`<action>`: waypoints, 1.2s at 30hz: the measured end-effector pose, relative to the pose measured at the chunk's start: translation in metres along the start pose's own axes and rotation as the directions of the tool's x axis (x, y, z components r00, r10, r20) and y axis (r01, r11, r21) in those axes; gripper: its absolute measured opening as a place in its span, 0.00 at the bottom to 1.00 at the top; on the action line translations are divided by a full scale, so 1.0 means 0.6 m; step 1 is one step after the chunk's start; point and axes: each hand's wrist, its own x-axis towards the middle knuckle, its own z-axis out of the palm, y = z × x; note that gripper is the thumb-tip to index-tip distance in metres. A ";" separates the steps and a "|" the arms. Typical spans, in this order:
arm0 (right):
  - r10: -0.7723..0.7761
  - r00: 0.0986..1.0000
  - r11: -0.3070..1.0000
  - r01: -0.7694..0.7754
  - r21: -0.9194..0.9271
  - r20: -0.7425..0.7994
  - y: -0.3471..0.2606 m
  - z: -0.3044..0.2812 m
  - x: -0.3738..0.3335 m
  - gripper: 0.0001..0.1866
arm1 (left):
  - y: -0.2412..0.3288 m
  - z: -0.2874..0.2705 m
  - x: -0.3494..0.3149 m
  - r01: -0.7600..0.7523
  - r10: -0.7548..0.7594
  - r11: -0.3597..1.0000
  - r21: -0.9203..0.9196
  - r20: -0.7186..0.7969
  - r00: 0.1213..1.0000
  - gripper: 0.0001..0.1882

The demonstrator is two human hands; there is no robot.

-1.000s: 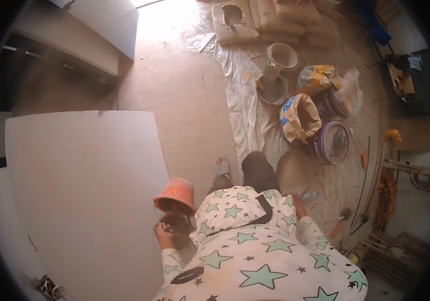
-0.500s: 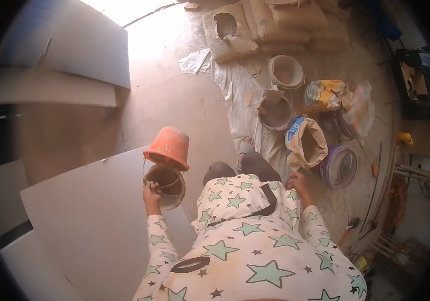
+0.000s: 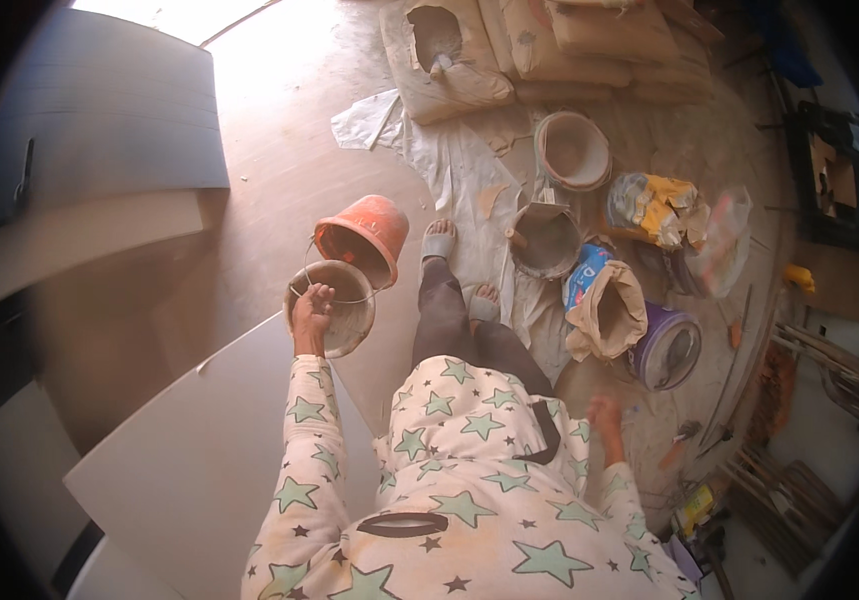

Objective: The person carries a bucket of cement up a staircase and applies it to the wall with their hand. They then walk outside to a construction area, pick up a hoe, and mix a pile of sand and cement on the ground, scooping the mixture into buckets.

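My left hand [image 3: 311, 312] is closed on the thin wire handles of two buckets. One is an orange bucket [image 3: 381, 222], tilted so its mouth faces back toward me. Below it hangs a bucket with a dusty, pale rim [image 3: 354, 325], its mouth turned upward, partly hidden by my hand. The orange one overlaps its far side. My right hand [image 3: 606, 415] hangs at my right side, apart from everything; its fingers are smeared by motion. Nearest to it are an open brown paper bag [image 3: 604, 325] and a purple tub [image 3: 669, 350] beyond.
Several buckets stand ahead to the right: a pale bucket [image 3: 571, 150] and a grey bucket [image 3: 546, 240] with mix in it. A yellow bag [image 3: 654, 208] lies nearby. Filled sacks [image 3: 589, 45] are stacked at the far end. A large pale board [image 3: 189, 440] lies left of me.
My left foot has stepped forward. The orange bucket has swung right and tipped its mouth toward me. My right hand has moved back from beside the paper bag.
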 end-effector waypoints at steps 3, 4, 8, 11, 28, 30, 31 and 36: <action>-0.145 0.989 0.960 0.142 -0.242 0.003 0.050 0.059 -0.082 0.13 | 0.003 0.023 0.048 0.019 -0.020 0.998 0.054 0.006 1.000 0.14; -0.161 0.987 0.943 0.148 -0.298 -0.021 0.101 0.062 -0.084 0.13 | -0.001 0.043 0.068 0.049 -0.049 0.997 0.056 -0.002 0.999 0.15; 0.083 0.993 0.995 -0.078 -0.060 0.085 0.008 0.127 -0.144 0.16 | 0.009 0.110 0.132 0.090 -0.091 0.992 0.086 0.005 0.996 0.18; 0.069 0.996 0.971 -0.052 -0.232 0.063 -0.074 0.162 -0.185 0.17 | 0.004 0.168 0.158 0.099 -0.103 0.986 0.135 0.024 0.994 0.18; 0.396 0.918 0.914 -0.397 -0.085 -0.034 -0.091 0.220 -0.223 0.15 | -0.012 0.309 0.325 0.169 -0.187 0.965 0.203 0.073 0.980 0.13; 0.389 0.921 0.918 -0.389 -0.078 -0.013 -0.075 0.216 -0.224 0.14 | -0.018 0.321 0.328 0.172 -0.195 0.961 0.217 0.090 0.977 0.13; 0.388 0.922 0.919 -0.387 -0.078 0.007 -0.075 0.215 -0.225 0.14 | -0.019 0.325 0.329 0.173 -0.197 0.958 0.228 0.086 0.977 0.14; 0.363 0.932 0.930 -0.363 -0.063 -0.007 -0.101 0.226 -0.234 0.13 | -0.032 0.352 0.336 0.136 -0.162 0.964 0.228 0.101 0.982 0.16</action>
